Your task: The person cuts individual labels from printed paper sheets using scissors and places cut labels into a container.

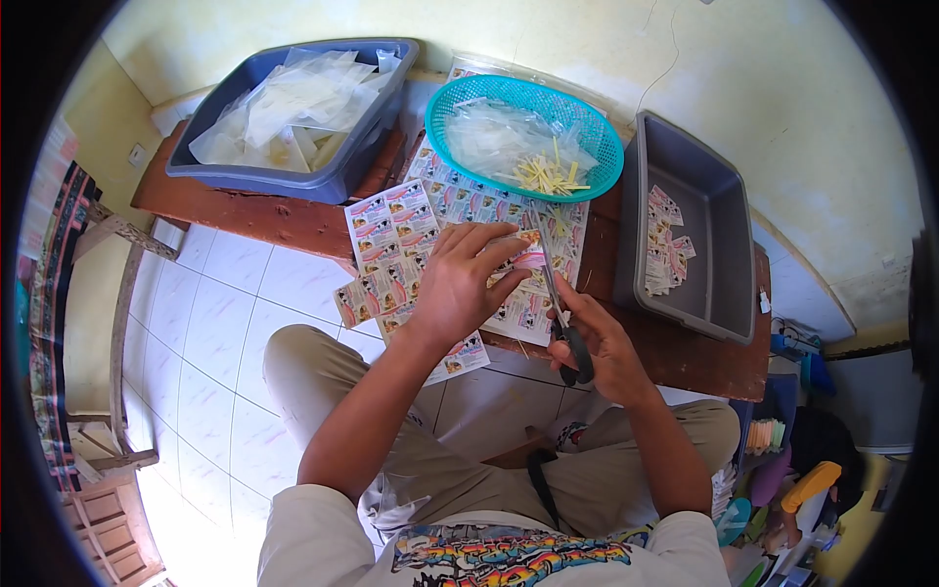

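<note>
My left hand (462, 279) pinches a small printed label (529, 254) between thumb and fingers, above the bench. The fingers of my right hand (608, 347) are wrapped round the black handles of a pair of scissors (577, 352). Its blades point away from me and lie right beside the label's right edge; whether they touch the paper I cannot tell. Beneath both hands spread printed label sheets (396, 220), some hanging past the bench's front edge. My left wrist and hand cover part of them.
On the wooden bench (675, 362) stand a blue-grey tub (337, 186) of clear plastic bags, a teal basket (608, 147) with bags and thin pale strips (550, 178), and a grey tub (719, 284) with cut labels (665, 249). Another person (817, 479) is at lower right.
</note>
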Available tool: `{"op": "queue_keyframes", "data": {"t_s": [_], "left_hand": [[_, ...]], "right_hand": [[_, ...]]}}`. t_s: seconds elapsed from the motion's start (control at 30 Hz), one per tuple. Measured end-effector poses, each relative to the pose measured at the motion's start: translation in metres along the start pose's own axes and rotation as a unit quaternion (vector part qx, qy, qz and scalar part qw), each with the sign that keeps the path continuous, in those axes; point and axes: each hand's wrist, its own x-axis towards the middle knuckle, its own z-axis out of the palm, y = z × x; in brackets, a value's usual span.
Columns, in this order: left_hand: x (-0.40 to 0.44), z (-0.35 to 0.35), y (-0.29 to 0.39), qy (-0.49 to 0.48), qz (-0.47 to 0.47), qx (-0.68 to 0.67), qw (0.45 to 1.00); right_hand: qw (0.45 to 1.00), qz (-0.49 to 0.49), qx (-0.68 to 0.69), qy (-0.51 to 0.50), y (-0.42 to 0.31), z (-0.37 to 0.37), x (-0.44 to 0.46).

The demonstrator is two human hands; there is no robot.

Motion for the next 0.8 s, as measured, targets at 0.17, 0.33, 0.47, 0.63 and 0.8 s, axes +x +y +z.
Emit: {"op": "queue_keyframes", "data": {"t_s": [0.17, 0.33, 0.47, 0.63, 0.8], "left_hand": [[-0.0005, 0.0001, -0.0006, 0.000, -0.001, 0.002, 1.000], [-0.0001, -0.0017, 0.0005, -0.004, -0.002, 0.004, 1.000], [-0.0003, -0.0007, 0.0008, -0.003, -0.005, 0.002, 1.000], [-0.0009, 0.0004, -0.0008, -0.004, -0.002, -0.001, 1.000], [-0.0006, -0.0003, 0.0002, -0.004, -0.003, -0.001, 1.000]], "right_hand": [[1.000, 0.011, -0.002, 0.007, -0.0020, 0.0016, 0.0007], [1.000, 0.005, -0.007, 0.004, -0.0003, 0.0010, 0.0016], [1.000, 0.005, -0.014, 0.004, -0.0012, 0.0014, 0.0018], [1.000, 0.014, -0.004, 0.008, -0.0011, 0.0015, 0.0012], [1.000, 0.007, -0.014, 0.008, -0.0002, 0.0012, 0.0013]]}}
